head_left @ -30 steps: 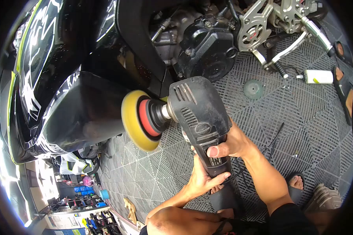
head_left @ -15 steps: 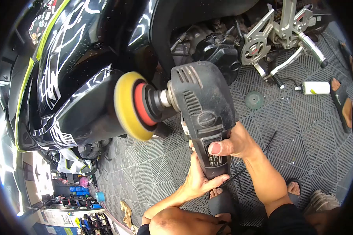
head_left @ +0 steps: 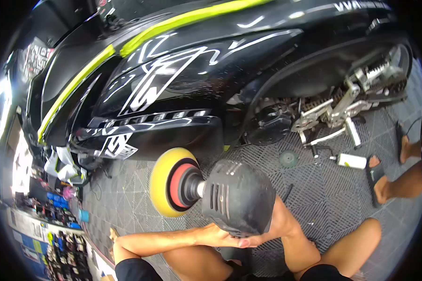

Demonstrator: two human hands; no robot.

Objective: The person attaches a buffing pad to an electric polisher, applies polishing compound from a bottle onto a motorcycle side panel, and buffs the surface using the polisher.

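Observation:
I hold a black polisher [head_left: 241, 199] with both hands. Its round yellow foam pad [head_left: 159, 185] sits on a red and black backing plate and faces left. My left hand [head_left: 220, 235] is closed round the polisher from the left, under its head. From the right, my right hand [head_left: 279, 219] grips it too; most of its fingers are hidden behind the tool. The pad is at the lower edge of a glossy black motorcycle fairing [head_left: 187, 136], seemingly just apart from it. White angular graphics and small pale specks mark the fairing.
A green round disc [head_left: 288, 158] and a white bottle [head_left: 351, 161] lie on the grey grid floor [head_left: 314, 201] near the metal footpeg [head_left: 351, 131]. At the right, another person's sandalled foot [head_left: 380, 187] shows. Shelves with supplies [head_left: 65, 253] stand at lower left.
My view has shifted, showing more of the motorcycle. The polisher now sits lower in view, with its head toward me and its handle hidden. Both hands keep their grip.

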